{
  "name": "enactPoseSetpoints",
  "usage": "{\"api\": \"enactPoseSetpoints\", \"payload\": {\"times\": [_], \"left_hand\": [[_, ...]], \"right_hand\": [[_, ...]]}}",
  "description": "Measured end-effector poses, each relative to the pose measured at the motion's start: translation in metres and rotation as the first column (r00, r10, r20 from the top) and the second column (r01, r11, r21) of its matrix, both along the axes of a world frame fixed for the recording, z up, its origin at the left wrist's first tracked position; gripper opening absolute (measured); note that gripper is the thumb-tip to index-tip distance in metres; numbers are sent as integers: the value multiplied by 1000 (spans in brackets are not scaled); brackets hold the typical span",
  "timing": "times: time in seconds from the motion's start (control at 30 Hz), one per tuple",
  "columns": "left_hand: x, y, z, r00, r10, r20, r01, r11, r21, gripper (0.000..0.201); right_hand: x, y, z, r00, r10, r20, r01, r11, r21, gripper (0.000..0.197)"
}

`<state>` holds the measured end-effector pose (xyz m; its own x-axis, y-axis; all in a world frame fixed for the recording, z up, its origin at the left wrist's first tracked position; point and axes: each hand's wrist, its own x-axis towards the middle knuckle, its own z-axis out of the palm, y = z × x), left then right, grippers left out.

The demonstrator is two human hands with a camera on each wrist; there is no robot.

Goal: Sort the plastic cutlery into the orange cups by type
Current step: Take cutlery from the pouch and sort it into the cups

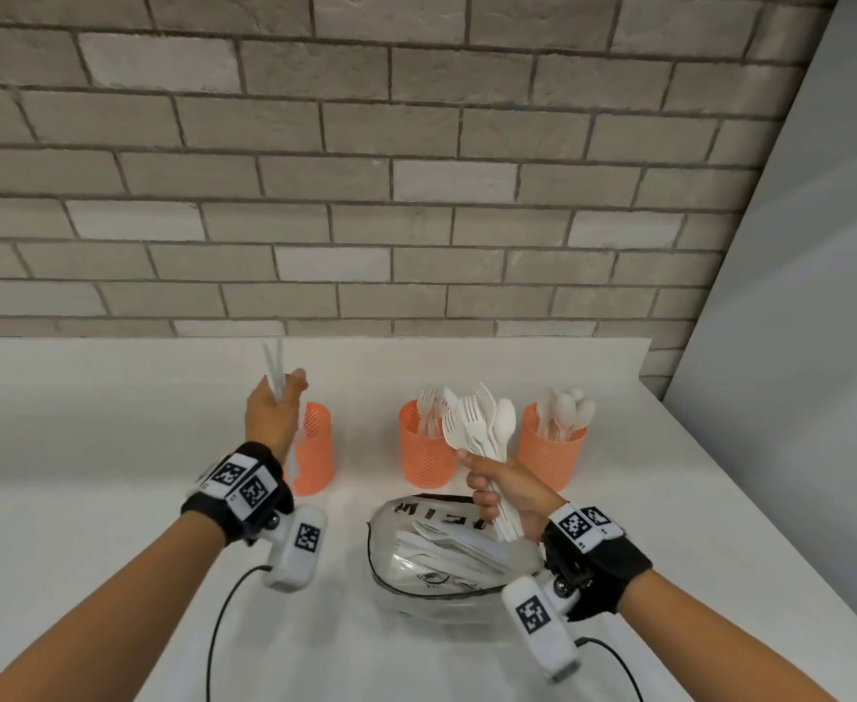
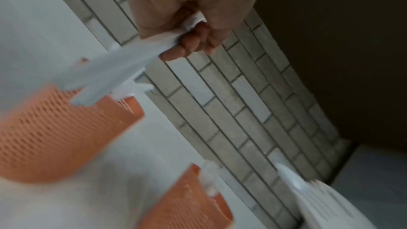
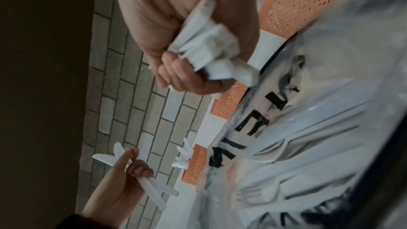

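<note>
Item: plastic knives (image 1: pixel 275 369), a few, white. Location: pinched in the left hand (image 1: pixel 270 417), raised above the left orange cup (image 1: pixel 314 448). Judged light, stiff, slick, apt to fan apart; best taken mid-handle, bunched.

Item: mixed forks and spoons (image 1: pixel 482 423), clamped by the handles in the right hand (image 1: pixel 505 494)'s grip, over the clear bag (image 1: pixel 446 554) on the tabletop (image 1: pixel 112 423).

Item: middle cup (image 1: pixel 425 448), forks; right cup (image 1: pixel 552 448), spoons.

Obscured: left cup's contents behind the wrist; exact knife count; bag contents blurred; the bag's lettering unreadable.
</note>
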<state>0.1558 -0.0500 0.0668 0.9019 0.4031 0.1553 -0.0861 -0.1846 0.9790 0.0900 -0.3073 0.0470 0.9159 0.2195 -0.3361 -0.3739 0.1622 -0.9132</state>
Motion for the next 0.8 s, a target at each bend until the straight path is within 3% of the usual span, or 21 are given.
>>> {"api": "enactPoseSetpoints", "payload": {"times": [0.17,0.37,0.5,0.6,0.8], "left_hand": [[28,31,16,996,83,10,-81,989,-120,33],[57,24,14,998,55,-10,-56,958,-281,36],[64,17,-19,993,-18,-115,7,996,-94,32],[61,16,-39,990,-7,-141,27,990,141,25],[55,11,-37,997,52,-57,-27,928,372,38]], "right_hand": [[6,2,0,998,47,-42,-45,998,33,27],[5,2,0,993,73,-90,-64,993,98,21],[3,-1,0,996,49,-72,-43,995,89,17],[1,-4,-1,997,57,-55,-52,996,78,17],[-1,-6,0,997,71,-29,-70,996,57,7]]}}
